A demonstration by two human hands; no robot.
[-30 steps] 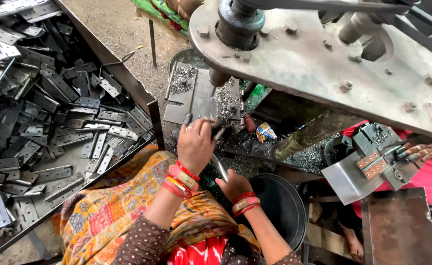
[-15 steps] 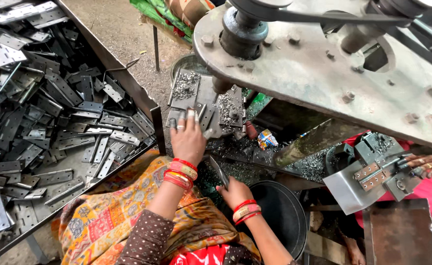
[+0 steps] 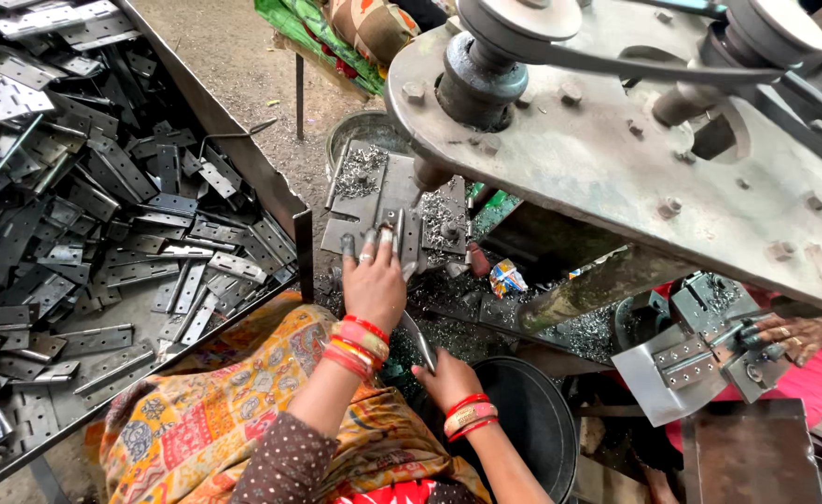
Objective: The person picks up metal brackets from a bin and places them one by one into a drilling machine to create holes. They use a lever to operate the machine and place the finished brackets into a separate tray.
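Note:
My left hand reaches forward to the machine's work table, fingers stretched flat over a narrow grey hinge plate and pressing it under the spindle. My right hand is lower and closer to me, closed around a thin metal lever that slants up toward the table. Both wrists carry red and gold bangles. Metal shavings lie heaped on the table around the plate.
A big steel tray full of several grey hinges fills the left. The machine's heavy head plate with pulleys and belt overhangs the right. A black round tub sits below. Another person's hand holds a hinge at the right.
My left hand's fingers have gone from curled to stretched flat over the plate on the table. My right hand has stayed on the lever. The view has shifted slightly.

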